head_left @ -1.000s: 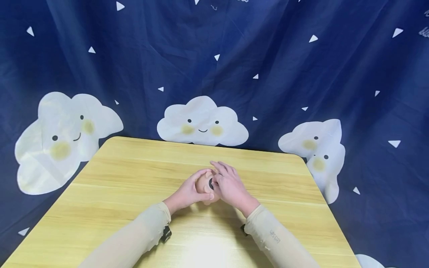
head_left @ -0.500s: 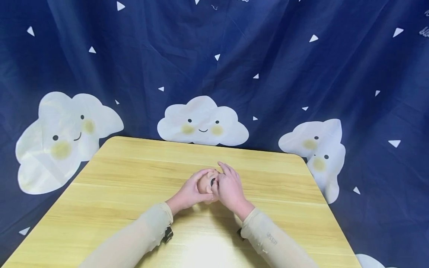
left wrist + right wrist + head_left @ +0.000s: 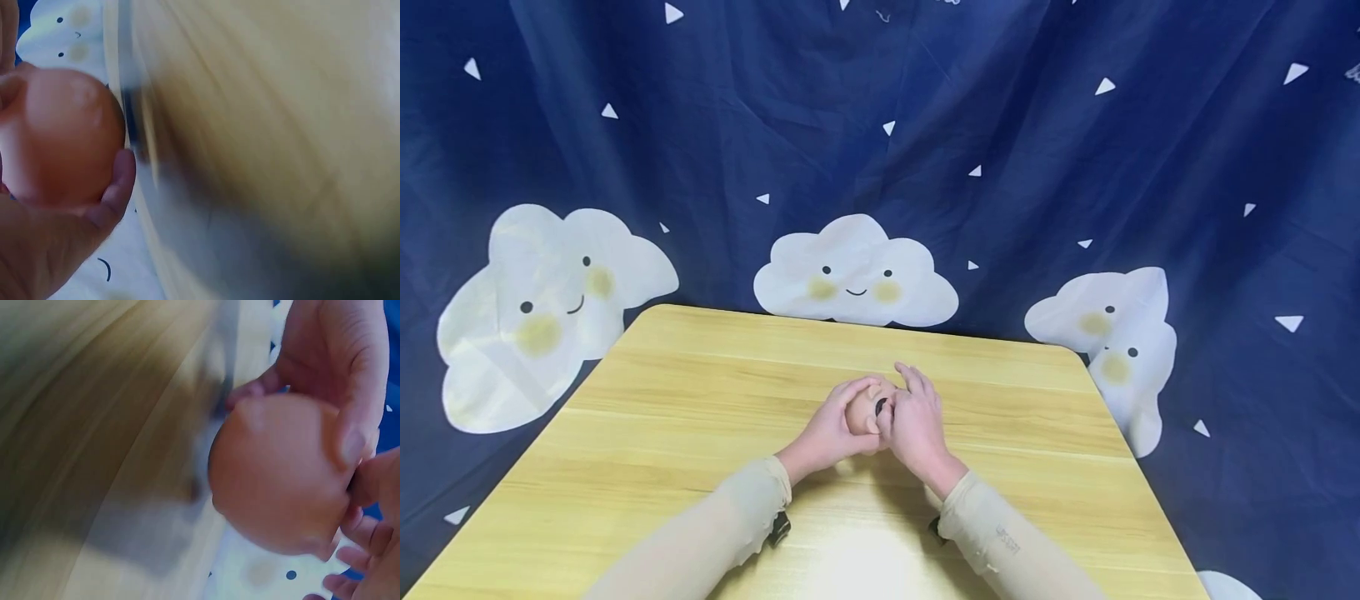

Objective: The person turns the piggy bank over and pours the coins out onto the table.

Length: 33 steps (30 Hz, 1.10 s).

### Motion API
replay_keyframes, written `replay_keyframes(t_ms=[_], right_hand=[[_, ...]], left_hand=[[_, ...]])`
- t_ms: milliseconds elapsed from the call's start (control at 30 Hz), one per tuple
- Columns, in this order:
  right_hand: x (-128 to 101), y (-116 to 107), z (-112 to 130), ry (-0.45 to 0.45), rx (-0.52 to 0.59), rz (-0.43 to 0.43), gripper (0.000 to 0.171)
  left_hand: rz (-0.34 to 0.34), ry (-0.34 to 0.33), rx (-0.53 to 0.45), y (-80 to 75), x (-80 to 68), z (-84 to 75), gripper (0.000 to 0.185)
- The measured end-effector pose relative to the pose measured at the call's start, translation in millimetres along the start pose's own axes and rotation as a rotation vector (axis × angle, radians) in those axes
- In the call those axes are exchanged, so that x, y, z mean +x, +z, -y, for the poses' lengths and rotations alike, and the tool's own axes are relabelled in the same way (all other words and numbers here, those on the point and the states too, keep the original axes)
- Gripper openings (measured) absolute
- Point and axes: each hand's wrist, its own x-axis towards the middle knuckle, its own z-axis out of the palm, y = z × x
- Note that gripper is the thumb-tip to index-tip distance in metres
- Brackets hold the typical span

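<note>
A smooth, round, peach-coloured piggy bank (image 3: 861,412) is held up over the table, its underside with small stub feet turned toward the right. My left hand (image 3: 829,430) grips its body from the left, thumb low and fingers over the far side. A dark round plug (image 3: 881,406) shows on the underside. At that plug, my right hand (image 3: 917,427) pinches with thumb and index finger while its other fingers stick out. The bank's glossy body (image 3: 59,140) fills the left of the left wrist view. In the right wrist view, the plug is mostly hidden behind the fingers.
The light wood-grain table (image 3: 715,375) spreads under both forearms, with a bright glare near its front. Behind it hangs a dark blue curtain (image 3: 820,108) printed with white clouds and triangles. Black wrist-camera mounts (image 3: 779,529) sit under the sleeve cuffs.
Both hands and the piggy bank have shifted slightly right. My right hand has turned more upright, its fingers drawn in closer around the plug.
</note>
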Motion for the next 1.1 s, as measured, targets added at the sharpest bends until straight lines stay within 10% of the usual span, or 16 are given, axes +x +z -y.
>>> replay_keyframes(t_ms=[233, 567, 1100], right_hand=[[-0.4, -3.5, -4.9, -0.126, -0.007, 0.013, 0.016], [6.8, -8.4, -24.8, -0.584, -0.107, -0.006, 0.01], [10.1, -32.7, -25.2, -0.411, -0.112, 0.208, 0.005]], left_hand=[[0.05, -0.003, -0.006, -6.4, 1.0, 0.4, 0.091], [0.253, -0.076, -0.061, -28.4, 2.8, -3.6, 0.094], [0.227, -0.071, -0.033, -23.2, 3.4, -6.1, 0.091]])
